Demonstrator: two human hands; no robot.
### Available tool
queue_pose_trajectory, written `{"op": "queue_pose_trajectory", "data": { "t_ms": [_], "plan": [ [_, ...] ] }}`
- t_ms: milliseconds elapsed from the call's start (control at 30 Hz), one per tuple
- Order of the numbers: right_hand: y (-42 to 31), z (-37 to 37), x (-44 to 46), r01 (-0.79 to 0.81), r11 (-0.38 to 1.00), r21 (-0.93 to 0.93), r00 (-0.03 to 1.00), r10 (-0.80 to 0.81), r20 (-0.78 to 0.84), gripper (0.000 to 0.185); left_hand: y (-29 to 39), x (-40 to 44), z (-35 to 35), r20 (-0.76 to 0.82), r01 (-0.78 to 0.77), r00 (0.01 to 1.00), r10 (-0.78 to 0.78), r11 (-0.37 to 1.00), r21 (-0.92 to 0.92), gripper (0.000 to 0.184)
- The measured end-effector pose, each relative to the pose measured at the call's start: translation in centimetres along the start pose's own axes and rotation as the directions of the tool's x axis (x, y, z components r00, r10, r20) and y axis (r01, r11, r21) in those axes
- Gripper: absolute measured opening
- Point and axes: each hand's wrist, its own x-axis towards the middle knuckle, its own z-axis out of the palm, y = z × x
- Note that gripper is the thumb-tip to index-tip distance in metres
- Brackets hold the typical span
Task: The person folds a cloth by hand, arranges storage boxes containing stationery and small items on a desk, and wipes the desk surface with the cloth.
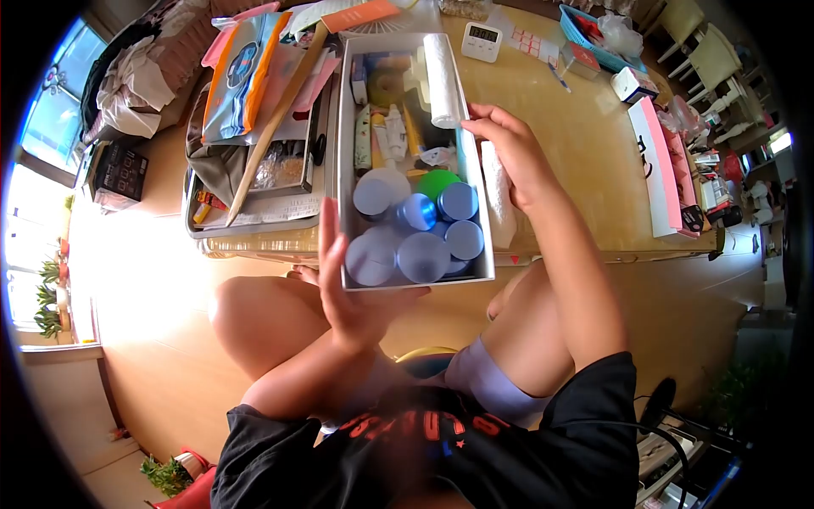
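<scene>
A white open box [417,287] projects past the near edge of the table, tilted so that its inside faces me. My left hand [349,297] cradles its near left corner, some fingers stretched up along the side and others along the near edge. On the right side, my right hand [509,148] grips the rim with bent fingers. Several bottles or jars with bluish round tops [424,257] fill the near half of the box. Beyond them lie small tubes [395,134], a roll of tape [387,87] and a white plastic roll [440,81] along the right rim.
Left of the box, a tray [254,227] holds a blue-orange packet [243,75], a long wooden stick [275,127] and papers. A digital timer [482,41] stands at the back. Rightward are a pink box [651,174] and a blue basket [585,36]. White wrapping [498,191] lies beside the box.
</scene>
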Motion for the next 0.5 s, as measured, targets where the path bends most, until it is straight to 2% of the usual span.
{"op": "queue_pose_trajectory", "data": {
  "t_ms": [33,100,167,233,267,367,400,500],
  "plan": [
    [-0.9,-0.5,-0.7,-0.097,0.995,-0.023,0.994,0.098,0.051,0.041,-0.5,-0.2,-0.2,0.014,0.027,1.0,-0.026,0.998,-0.048,0.117],
    [-2.8,0.0,-3.0,-0.124,0.982,-0.139,0.987,0.137,0.089,0.044,-1.1,-0.2,-0.8,0.069,0.074,0.995,-0.068,0.994,-0.085,0.119],
    [-2.0,-0.3,-4.4,-0.111,0.985,-0.13,0.973,0.134,0.186,0.052,-1.4,0.2,-1.5,0.119,0.101,0.989,-0.089,0.989,-0.103,0.121],
    [-0.8,0.2,-5.6,-0.052,0.994,-0.097,0.981,0.069,0.182,0.053,-1.7,0.5,-1.7,0.134,0.123,0.986,-0.101,0.979,-0.164,0.121],
    [-0.6,0.4,-6.0,-0.034,0.983,-0.178,0.987,0.062,0.15,0.053,-1.9,0.4,-1.6,0.087,0.121,0.99,-0.107,0.977,-0.178,0.113],
    [-2.2,0.6,-7.1,-0.101,0.952,-0.289,0.975,0.153,0.164,0.059,-1.9,0.8,-2.6,0.147,0.094,0.985,-0.096,0.995,0.019,0.097],
    [-2.7,0.5,-7.6,-0.169,0.929,-0.331,0.96,0.231,0.158,0.072,-1.9,0.9,-2.4,0.111,0.135,0.985,-0.133,0.991,-0.017,0.09],
    [-1.4,1.0,-8.4,-0.044,0.924,-0.38,0.955,0.15,0.256,0.08,-2.2,1.6,-2.1,0.109,0.121,0.987,-0.12,0.993,-0.002,0.092]
  ]
}}
